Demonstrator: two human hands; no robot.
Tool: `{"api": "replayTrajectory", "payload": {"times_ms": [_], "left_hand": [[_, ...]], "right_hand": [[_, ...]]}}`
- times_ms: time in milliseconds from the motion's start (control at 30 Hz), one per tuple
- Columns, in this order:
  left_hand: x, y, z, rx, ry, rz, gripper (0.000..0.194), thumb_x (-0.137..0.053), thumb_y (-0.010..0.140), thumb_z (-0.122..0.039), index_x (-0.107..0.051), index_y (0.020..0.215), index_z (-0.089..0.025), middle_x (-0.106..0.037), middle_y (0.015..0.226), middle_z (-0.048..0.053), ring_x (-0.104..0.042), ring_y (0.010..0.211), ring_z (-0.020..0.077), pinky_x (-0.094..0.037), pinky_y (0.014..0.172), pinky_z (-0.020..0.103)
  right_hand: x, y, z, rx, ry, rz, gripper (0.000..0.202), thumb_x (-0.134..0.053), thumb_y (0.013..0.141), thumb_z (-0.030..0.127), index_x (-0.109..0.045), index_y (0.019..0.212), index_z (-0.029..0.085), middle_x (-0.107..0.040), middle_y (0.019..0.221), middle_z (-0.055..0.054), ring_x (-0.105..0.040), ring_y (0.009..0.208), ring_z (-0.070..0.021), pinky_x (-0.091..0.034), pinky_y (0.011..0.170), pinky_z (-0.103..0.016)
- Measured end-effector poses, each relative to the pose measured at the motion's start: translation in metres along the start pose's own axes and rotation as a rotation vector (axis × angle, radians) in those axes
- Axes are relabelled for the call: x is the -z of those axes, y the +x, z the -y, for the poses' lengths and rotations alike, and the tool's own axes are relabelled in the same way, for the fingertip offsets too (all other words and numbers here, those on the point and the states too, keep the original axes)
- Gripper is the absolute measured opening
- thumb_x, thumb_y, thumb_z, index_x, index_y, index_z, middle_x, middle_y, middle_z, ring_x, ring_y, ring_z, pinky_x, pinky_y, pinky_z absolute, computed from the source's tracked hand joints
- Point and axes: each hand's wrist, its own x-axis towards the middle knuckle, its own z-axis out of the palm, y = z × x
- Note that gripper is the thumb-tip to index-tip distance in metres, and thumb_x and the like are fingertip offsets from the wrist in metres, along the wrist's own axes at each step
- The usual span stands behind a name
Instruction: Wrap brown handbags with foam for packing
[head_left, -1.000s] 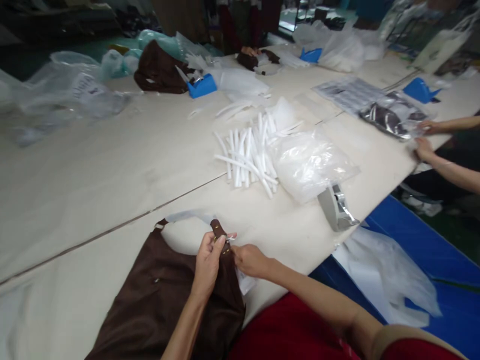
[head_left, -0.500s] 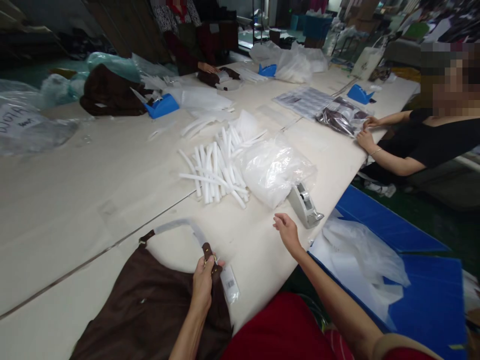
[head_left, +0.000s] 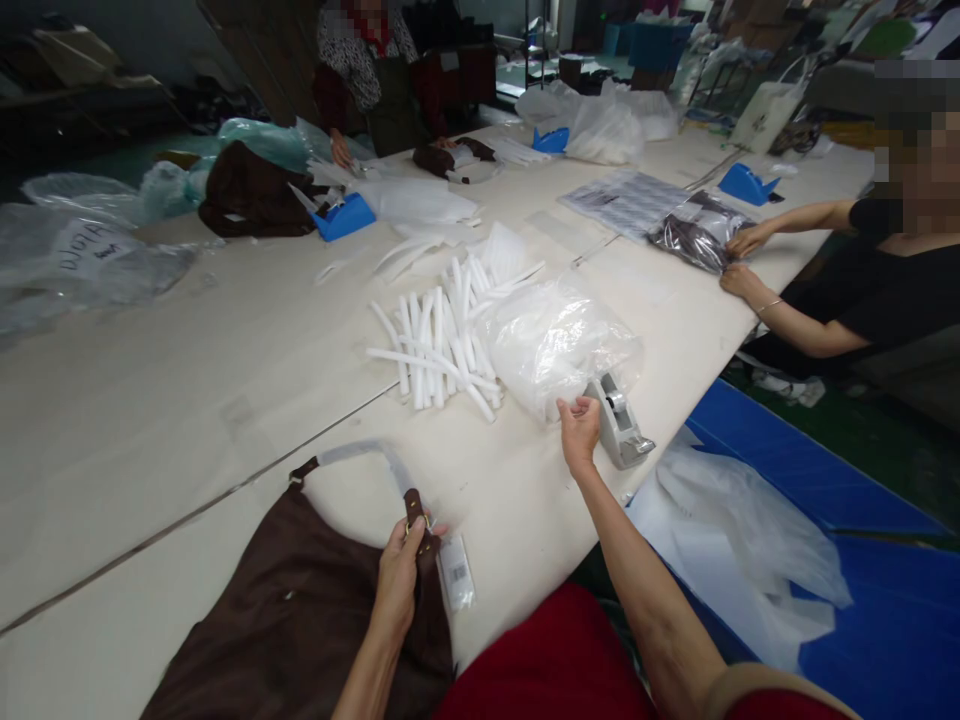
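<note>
A dark brown bag (head_left: pixel 300 600) lies at the near edge of the table, its strap wrapped in a pale sleeve (head_left: pixel 360 452). My left hand (head_left: pixel 400 570) grips the strap's brown end near its metal buckle. Beside those fingers a white tag in clear plastic (head_left: pixel 457 572) hangs from the bag. My right hand (head_left: pixel 580 430) is at the near end of a clear plastic bag (head_left: pixel 559 340), just left of a grey tape dispenser (head_left: pixel 619 420); its fingers are bent, and whether they pinch the plastic cannot be made out.
White foam tubes (head_left: pixel 435 345) are heaped mid-table. Blue dispensers (head_left: pixel 345 217) stand farther back. At the right a person's hands (head_left: pixel 742 262) touch a plastic-wrapped item (head_left: pixel 694 232); another person stands behind the table. Blue boards (head_left: pixel 877 600) lie below the right edge.
My right hand has moved up to the clear plastic bag beside the tape dispenser. My left hand keeps its hold on the strap. The far person's hand has lifted away to the left.
</note>
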Motion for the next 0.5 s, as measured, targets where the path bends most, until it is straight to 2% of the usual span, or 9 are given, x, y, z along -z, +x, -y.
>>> {"api": "replayTrajectory", "payload": {"times_ms": [267, 400, 500], "left_hand": [[0.003, 0.001, 0.004, 0.020, 0.000, -0.010, 0.066, -0.080, 0.056, -0.066, -0.065, 0.099, -0.018, -0.073, 0.071, 0.003, -0.069, 0.082, 0.0238, -0.050, 0.078, 0.032], [0.002, 0.000, 0.004, 0.005, -0.005, -0.012, 0.067, -0.080, 0.055, -0.066, -0.065, 0.099, -0.018, -0.072, 0.071, 0.003, -0.069, 0.080, 0.0236, -0.051, 0.078, 0.032], [0.001, -0.001, 0.003, 0.009, -0.016, -0.022, 0.066, -0.080, 0.053, -0.066, -0.065, 0.096, -0.018, -0.071, 0.068, 0.002, -0.068, 0.075, 0.0237, -0.051, 0.076, 0.034]], "right_hand": [[0.011, 0.001, 0.003, 0.140, 0.007, 0.045, 0.028, -0.055, 0.081, 0.050, -0.053, 0.079, 0.023, -0.052, 0.082, -0.002, -0.051, 0.075, -0.0173, -0.048, 0.078, -0.033], [0.023, 0.000, 0.010, 0.167, 0.105, 0.054, 0.027, -0.056, 0.081, 0.049, -0.053, 0.079, 0.022, -0.054, 0.086, -0.003, -0.052, 0.080, -0.0167, -0.048, 0.077, -0.031], [0.042, 0.000, 0.012, 0.130, 0.222, 0.019, 0.026, -0.055, 0.082, 0.048, -0.047, 0.083, 0.023, -0.053, 0.081, 0.000, -0.052, 0.078, -0.0147, -0.047, 0.076, -0.029]]}}
